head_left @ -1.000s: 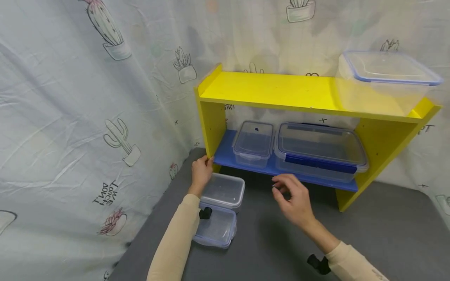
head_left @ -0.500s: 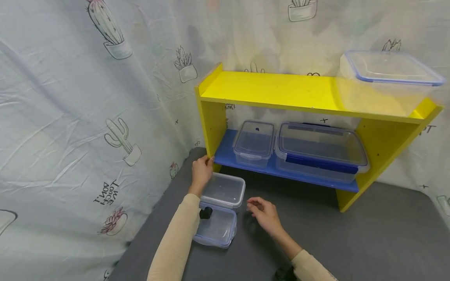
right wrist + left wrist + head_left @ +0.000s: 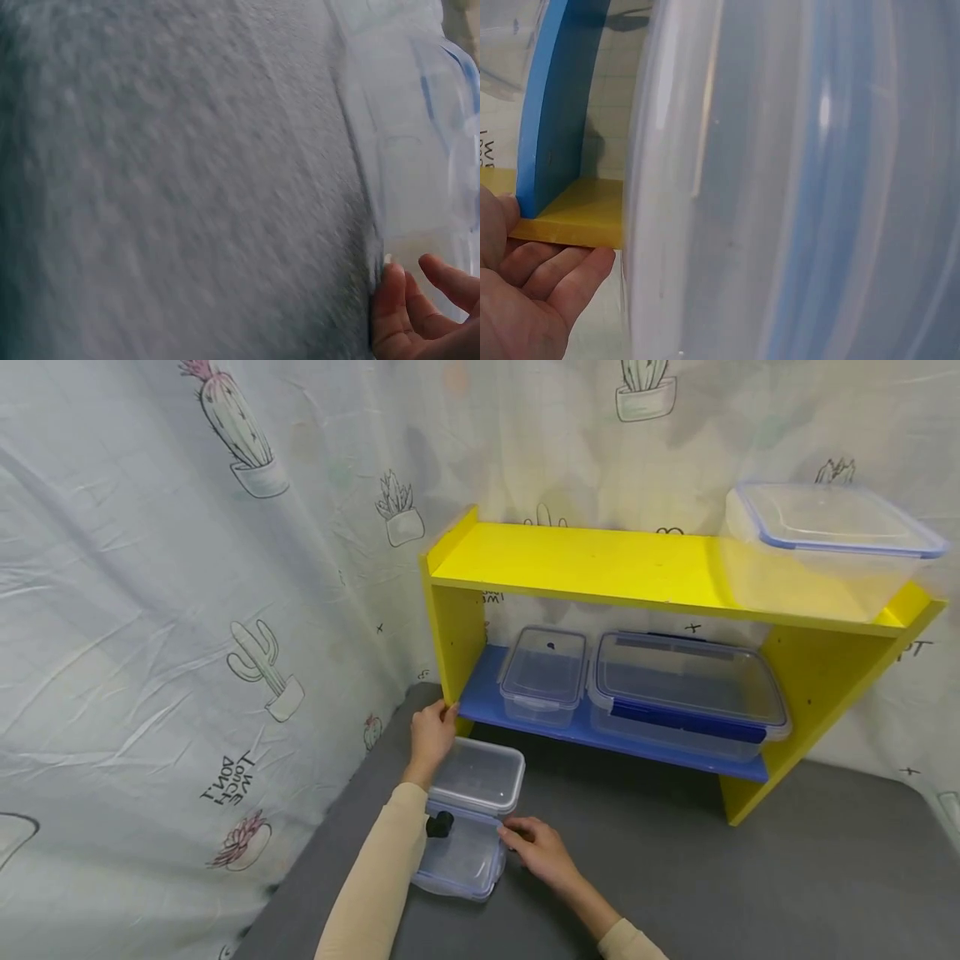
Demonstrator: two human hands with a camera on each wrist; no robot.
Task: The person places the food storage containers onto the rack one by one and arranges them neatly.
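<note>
My left hand (image 3: pixel 431 739) grips the lower front edge of the yellow side panel on a small yellow shelf (image 3: pixel 570 556). In the left wrist view its fingers (image 3: pixel 577 281) curl under the yellow panel (image 3: pixel 574 229), with the thumb at the blue board. Beside my left forearm a blue-rimmed plastic food container (image 3: pixel 461 856) lies on the grey surface. My right hand (image 3: pixel 543 857) is at that container's right side, fingers slightly bent and thumb by the lid's corner. In the right wrist view, thumb and fingertips stand apart close to the clear wall (image 3: pixel 416 180); firm contact cannot be told.
A white-rimmed container (image 3: pixel 480 777) lies just behind the blue-rimmed one. Two lidded containers, a small one (image 3: pixel 546 668) and a wide one (image 3: pixel 686 685), stand on the blue lower board (image 3: pixel 480 693). A big clear box (image 3: pixel 825 560) sits on top at the right.
My right hand has moved left and toward me, from in front of the shelf to the blue-rimmed container's side. My left hand keeps its grip on the panel. The head view has tilted slightly up.
</note>
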